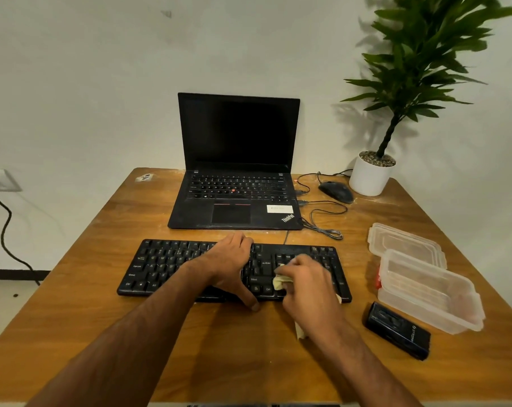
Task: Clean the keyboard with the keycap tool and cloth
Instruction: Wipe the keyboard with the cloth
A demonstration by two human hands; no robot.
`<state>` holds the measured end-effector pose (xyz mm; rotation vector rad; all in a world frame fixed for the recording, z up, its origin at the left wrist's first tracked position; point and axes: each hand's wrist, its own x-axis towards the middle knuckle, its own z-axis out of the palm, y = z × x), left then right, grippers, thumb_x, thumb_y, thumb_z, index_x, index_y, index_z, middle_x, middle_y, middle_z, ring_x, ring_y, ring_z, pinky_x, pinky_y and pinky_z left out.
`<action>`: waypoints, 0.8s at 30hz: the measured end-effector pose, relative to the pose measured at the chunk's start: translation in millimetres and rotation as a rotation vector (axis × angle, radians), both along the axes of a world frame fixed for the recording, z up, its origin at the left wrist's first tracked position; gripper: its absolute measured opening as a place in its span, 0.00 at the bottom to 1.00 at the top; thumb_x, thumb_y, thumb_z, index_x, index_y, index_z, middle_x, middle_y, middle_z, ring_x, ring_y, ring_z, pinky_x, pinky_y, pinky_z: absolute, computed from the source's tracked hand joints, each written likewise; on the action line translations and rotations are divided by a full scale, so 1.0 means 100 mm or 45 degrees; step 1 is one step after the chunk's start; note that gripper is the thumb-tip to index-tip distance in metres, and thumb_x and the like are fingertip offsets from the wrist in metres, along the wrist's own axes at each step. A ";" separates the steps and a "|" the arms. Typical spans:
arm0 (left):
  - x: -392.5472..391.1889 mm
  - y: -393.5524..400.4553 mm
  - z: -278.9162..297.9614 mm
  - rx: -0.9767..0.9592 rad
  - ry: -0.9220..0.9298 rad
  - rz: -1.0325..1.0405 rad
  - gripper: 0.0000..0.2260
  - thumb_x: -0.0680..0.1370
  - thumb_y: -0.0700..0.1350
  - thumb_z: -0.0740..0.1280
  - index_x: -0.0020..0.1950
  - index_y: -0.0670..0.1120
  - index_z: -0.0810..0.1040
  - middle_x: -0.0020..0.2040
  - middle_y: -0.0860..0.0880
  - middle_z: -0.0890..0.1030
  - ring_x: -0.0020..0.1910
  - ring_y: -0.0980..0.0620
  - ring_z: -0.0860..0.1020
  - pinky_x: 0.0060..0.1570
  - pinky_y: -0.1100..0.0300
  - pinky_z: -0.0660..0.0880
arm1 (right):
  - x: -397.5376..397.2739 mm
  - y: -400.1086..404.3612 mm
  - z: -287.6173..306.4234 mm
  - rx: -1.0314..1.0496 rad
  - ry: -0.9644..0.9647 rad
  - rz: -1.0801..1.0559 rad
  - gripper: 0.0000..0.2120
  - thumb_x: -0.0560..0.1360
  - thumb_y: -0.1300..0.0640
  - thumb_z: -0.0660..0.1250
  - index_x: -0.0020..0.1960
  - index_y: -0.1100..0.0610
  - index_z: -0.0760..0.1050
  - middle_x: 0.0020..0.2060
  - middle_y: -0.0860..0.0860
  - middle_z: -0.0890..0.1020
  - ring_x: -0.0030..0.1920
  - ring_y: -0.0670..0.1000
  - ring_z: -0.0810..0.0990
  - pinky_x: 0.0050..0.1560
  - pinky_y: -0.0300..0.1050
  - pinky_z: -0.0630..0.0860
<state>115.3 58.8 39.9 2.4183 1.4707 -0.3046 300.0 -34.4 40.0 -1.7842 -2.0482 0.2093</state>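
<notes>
A black keyboard (166, 268) lies across the middle of the wooden table (87, 289). My left hand (231, 265) lies over its middle, fingers spread flat toward the top row and thumb at the front edge. My right hand (307, 280) grips a pale yellow cloth (281, 282) and holds it against the keys near the arrow block. A corner of the cloth hangs below the wrist. A small red item (377, 282) shows beside the plastic box; I cannot tell what it is.
An open black laptop (237, 183) stands behind the keyboard, with a wired mouse (335, 191) and loose cable to its right. A potted plant (372, 174) fills the back right corner. A clear plastic box (427, 292), its lid (404, 245) and a black case (398, 330) lie at right.
</notes>
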 end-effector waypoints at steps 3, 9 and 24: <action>0.00 -0.01 0.00 0.012 -0.003 -0.001 0.61 0.60 0.71 0.79 0.81 0.45 0.53 0.76 0.47 0.61 0.73 0.47 0.61 0.77 0.48 0.63 | -0.06 0.15 0.01 0.003 0.087 0.001 0.19 0.73 0.62 0.73 0.61 0.47 0.81 0.58 0.46 0.81 0.60 0.45 0.77 0.63 0.40 0.74; 0.00 -0.01 0.04 -0.006 0.015 -0.005 0.61 0.60 0.71 0.79 0.82 0.46 0.53 0.76 0.46 0.60 0.74 0.46 0.60 0.77 0.47 0.62 | -0.11 0.59 0.22 0.212 0.248 -0.064 0.20 0.71 0.62 0.76 0.61 0.50 0.82 0.53 0.46 0.84 0.57 0.47 0.78 0.60 0.44 0.77; -0.01 0.01 0.00 0.022 -0.002 -0.041 0.61 0.59 0.72 0.78 0.80 0.45 0.55 0.74 0.46 0.62 0.73 0.47 0.61 0.77 0.48 0.63 | 0.09 0.88 0.16 -0.068 -0.133 -0.044 0.11 0.75 0.64 0.71 0.54 0.53 0.84 0.50 0.52 0.84 0.53 0.52 0.81 0.57 0.46 0.79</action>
